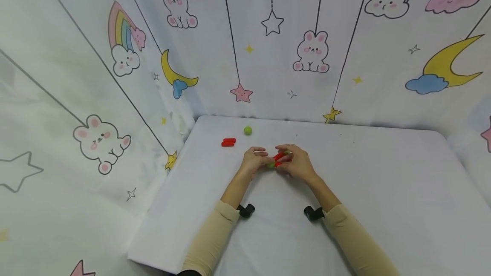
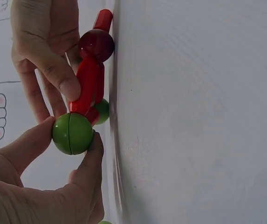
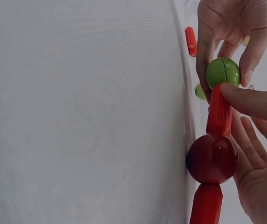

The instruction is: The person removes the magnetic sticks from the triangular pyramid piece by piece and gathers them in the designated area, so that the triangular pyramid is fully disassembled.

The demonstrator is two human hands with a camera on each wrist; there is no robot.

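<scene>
One rod [image 3: 220, 114], held in right fingers [image 3: 252, 101], points lengthwise rightward from left fingers [image 2: 91, 162] pinching a green ball [image 2: 71, 133].

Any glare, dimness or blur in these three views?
Head: light soft, fairly even, but left hand and right hand small, finger detail hard to make out; left wrist: tabletop dull grey, seam readable on the pinched green ball; right wrist: tabletop grey too, small glint on dark red ball.

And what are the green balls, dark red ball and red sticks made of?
Green balls: probably glossy plastic; one shows a seam. Dark red ball: glossy, maybe plastic or painted metal; it has bright highlights. Red sticks: likely shiny plastic, with grooves that look moulded.
</scene>
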